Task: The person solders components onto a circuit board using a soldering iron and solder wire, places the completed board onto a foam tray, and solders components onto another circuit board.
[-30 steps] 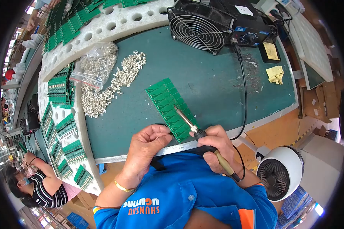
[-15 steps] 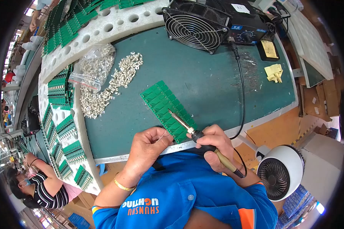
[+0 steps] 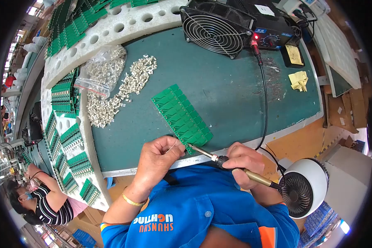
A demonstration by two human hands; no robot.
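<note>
Blue shirt lettered "SHUNSHU LIGHTING". Right hand wraps a soldering iron, tip toward ten o'clock; curled left hand pinches thin wire. Circuit board at twelve, on counter.

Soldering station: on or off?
On, apparently: the soldering station shows a glowing red light just above where the cable plugs in. Whether the soldering iron is hot, cannot tell.

Green bench, circuit board, piled whitish connectors, black fan, folded yellow pad
</note>
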